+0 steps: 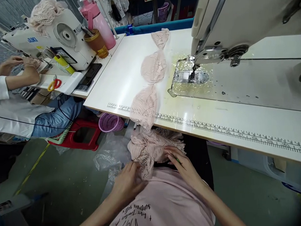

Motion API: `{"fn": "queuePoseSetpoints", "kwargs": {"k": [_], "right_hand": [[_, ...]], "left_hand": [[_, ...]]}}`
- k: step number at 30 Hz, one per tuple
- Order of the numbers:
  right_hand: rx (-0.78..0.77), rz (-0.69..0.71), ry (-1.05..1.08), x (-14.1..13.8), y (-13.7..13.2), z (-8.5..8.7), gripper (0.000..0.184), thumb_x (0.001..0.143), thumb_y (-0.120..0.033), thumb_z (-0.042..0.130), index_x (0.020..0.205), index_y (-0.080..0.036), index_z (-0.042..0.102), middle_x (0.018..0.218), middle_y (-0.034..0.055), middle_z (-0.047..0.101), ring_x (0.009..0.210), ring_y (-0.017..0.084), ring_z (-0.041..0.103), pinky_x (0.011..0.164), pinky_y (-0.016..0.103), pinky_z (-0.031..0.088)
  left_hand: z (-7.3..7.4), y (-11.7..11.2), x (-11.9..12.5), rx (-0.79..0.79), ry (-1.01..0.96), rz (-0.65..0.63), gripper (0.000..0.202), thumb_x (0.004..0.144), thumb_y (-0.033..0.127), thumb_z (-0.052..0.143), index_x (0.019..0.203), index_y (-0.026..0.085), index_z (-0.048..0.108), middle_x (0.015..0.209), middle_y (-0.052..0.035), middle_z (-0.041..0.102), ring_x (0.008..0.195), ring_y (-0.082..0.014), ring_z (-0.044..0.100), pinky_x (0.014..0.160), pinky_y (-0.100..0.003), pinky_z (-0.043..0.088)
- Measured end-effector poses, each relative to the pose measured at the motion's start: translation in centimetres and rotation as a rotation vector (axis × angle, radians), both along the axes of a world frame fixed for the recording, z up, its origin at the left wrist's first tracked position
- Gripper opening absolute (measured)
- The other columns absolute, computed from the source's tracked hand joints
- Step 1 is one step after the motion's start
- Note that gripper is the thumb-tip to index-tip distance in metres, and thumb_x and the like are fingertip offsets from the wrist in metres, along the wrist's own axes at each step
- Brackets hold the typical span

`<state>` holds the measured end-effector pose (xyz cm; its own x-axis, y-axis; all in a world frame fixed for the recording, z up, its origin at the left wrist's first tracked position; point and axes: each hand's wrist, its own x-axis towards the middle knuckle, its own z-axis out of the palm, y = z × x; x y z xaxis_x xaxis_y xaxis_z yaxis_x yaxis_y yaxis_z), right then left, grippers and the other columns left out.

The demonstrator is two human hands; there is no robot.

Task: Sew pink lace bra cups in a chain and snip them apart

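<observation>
A heap of pale pink lace pieces [153, 144] lies in my lap, below the edge of the white sewing table [119, 72]. My left hand [128, 183] is closed on the lace at the heap's lower left. My right hand [182, 163] rests on the heap's right side, fingers curled on the lace, with a small green thing [177, 159] under them. A chain of joined lace cups [153, 68] runs from the heap up over the table edge and past the sewing machine's needle plate [190, 76].
The sewing machine head [242, 24] fills the upper right. A ruler strip [226, 130] runs along the table's front edge. To the left a co-worker [19, 111] sits at another machine [49, 37], beside a pink bottle [100, 20]. A purple basket [110, 123] and clear bags [109, 154] lie below.
</observation>
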<state>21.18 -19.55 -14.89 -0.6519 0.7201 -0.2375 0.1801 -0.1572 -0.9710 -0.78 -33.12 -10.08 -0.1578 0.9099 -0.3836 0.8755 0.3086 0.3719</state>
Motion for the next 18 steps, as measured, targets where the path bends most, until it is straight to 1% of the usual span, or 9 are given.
{"fn": "queuePoseSetpoints", "kwargs": {"k": [2, 3, 4, 6, 9, 12, 13, 15, 18], "right_hand": [[0.041, 0.001, -0.013, -0.2, 0.4, -0.6, 0.04, 0.098, -0.047, 0.04, 0.125, -0.028, 0.062, 0.134, 0.0083, 0.055, 0.122, 0.022, 0.053, 0.095, 0.035, 0.051], [0.057, 0.014, -0.016, -0.2, 0.6, -0.6, 0.04, 0.098, -0.046, 0.039, 0.126, -0.028, 0.061, 0.134, 0.0077, 0.055, 0.124, 0.021, 0.052, 0.099, 0.037, 0.049], [0.072, 0.029, -0.022, -0.2, 0.8, -0.6, 0.039, 0.098, -0.046, 0.039, 0.127, -0.029, 0.06, 0.134, 0.0071, 0.056, 0.125, 0.021, 0.052, 0.103, 0.038, 0.047], [0.097, 0.046, -0.041, -0.2, 1.2, -0.5, 0.039, 0.098, -0.045, 0.04, 0.127, -0.029, 0.06, 0.134, 0.0062, 0.057, 0.126, 0.021, 0.051, 0.108, 0.041, 0.042], [0.107, 0.042, -0.062, 0.0, 1.3, -0.5, 0.039, 0.098, -0.046, 0.041, 0.124, -0.028, 0.062, 0.133, 0.0057, 0.059, 0.127, 0.022, 0.051, 0.111, 0.043, 0.039], [0.118, 0.016, -0.07, 0.3, 1.0, -0.5, 0.038, 0.097, -0.046, 0.042, 0.122, -0.027, 0.064, 0.133, 0.0059, 0.06, 0.127, 0.023, 0.051, 0.112, 0.044, 0.038], [0.123, 0.004, -0.075, 0.4, 0.8, -0.5, 0.039, 0.097, -0.046, 0.042, 0.122, -0.027, 0.064, 0.132, 0.0061, 0.06, 0.126, 0.023, 0.052, 0.111, 0.043, 0.039], [0.118, -0.022, -0.101, 0.6, 0.6, -0.1, 0.04, 0.097, -0.048, 0.04, 0.122, -0.026, 0.064, 0.132, 0.008, 0.06, 0.115, 0.023, 0.059, 0.105, 0.042, 0.044], [0.102, -0.035, -0.15, 0.7, 0.3, 0.9, 0.046, 0.096, -0.052, 0.039, 0.12, -0.022, 0.065, 0.124, 0.012, 0.064, 0.095, 0.022, 0.066, 0.094, 0.04, 0.05]], "left_hand": [[-0.6, -1.5, -1.2, -0.054, -0.134, 0.1, 0.014, 0.09, 0.03, 0.051, 0.101, 0.022, 0.057, 0.101, -0.0051, 0.064, 0.091, -0.022, 0.063, 0.077, -0.035, 0.051], [-0.7, -1.8, -2.0, -0.043, -0.176, 0.121, 0.015, 0.093, 0.027, 0.044, 0.098, 0.022, 0.057, 0.097, -0.0042, 0.064, 0.087, -0.0198, 0.063, 0.075, -0.032, 0.05], [-0.7, -1.8, -2.9, -0.003, -0.183, 0.127, 0.018, 0.095, 0.026, 0.04, 0.095, 0.022, 0.058, 0.094, -0.0039, 0.064, 0.085, -0.0187, 0.063, 0.074, -0.03, 0.05], [-0.5, -1.6, -4.8, 0.126, -0.078, 0.103, 0.022, 0.096, 0.026, 0.037, 0.095, 0.022, 0.059, 0.094, -0.0055, 0.064, 0.085, -0.0194, 0.063, 0.074, -0.03, 0.05], [-0.3, -1.0, -7.5, 0.237, 0.205, -0.058, 0.028, 0.093, 0.016, 0.037, 0.097, 0.022, 0.065, 0.102, -0.0093, 0.067, 0.096, -0.0242, 0.063, 0.082, -0.037, 0.049], [0.2, 0.1, -9.5, 0.175, 0.316, -0.227, 0.033, 0.087, 0.008, 0.039, 0.092, 0.024, 0.068, 0.104, -0.0078, 0.071, 0.095, -0.0259, 0.066, 0.086, -0.041, 0.049], [0.8, 0.8, -10.0, 0.184, 0.327, -0.232, 0.033, 0.088, 0.01, 0.039, 0.095, 0.025, 0.068, 0.105, -0.007, 0.072, 0.093, -0.0254, 0.066, 0.084, -0.041, 0.049], [2.7, 3.2, -10.4, 0.31, 0.345, -0.189, 0.029, 0.094, 0.018, 0.039, 0.109, 0.024, 0.064, 0.109, -0.0065, 0.07, 0.093, -0.0241, 0.066, 0.079, -0.038, 0.05], [6.9, 9.7, -9.9, 0.664, 0.282, -0.197, 0.027, 0.097, 0.023, 0.043, 0.119, 0.022, 0.058, 0.114, -0.0063, 0.067, 0.105, -0.0219, 0.062, 0.091, -0.035, 0.047]]}}
